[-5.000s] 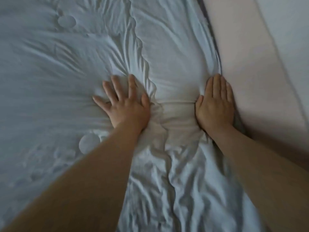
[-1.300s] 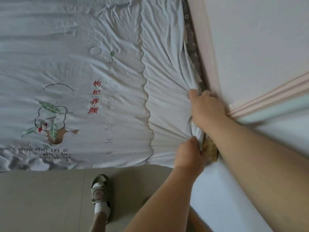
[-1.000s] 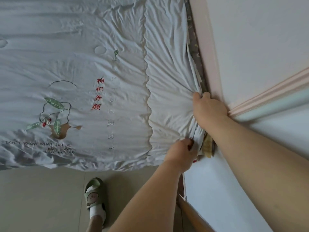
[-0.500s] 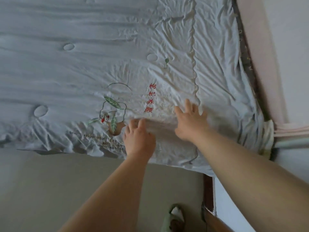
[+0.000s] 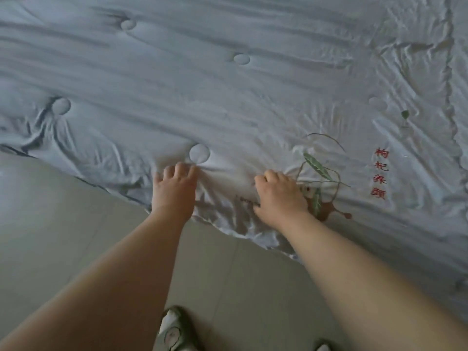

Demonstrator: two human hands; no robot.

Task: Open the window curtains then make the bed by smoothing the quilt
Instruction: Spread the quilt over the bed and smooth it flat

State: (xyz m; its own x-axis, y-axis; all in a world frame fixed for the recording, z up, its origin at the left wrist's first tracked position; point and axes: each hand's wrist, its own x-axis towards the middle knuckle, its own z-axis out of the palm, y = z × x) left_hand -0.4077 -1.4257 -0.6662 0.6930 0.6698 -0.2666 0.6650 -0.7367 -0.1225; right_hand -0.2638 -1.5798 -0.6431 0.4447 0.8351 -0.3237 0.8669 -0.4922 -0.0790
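Quilt (image 5: 228, 97) lies spread on the bed, with its near edge above the floor (image 5: 63, 224). Left hand (image 5: 174, 191) and right hand (image 5: 279, 196) both curl their fingers into the creased cloth near this edge and hold it. The smoothing step seems in hand; next, I think, comes an even pull toward the person to flatten the creases

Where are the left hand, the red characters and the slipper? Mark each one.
left hand (image 5: 174, 196): head view, back of the hand, which grips the quilt (image 5: 228, 102).
red characters (image 5: 380, 179): head view, third character down.
slipper (image 5: 174, 330): head view, its upper.
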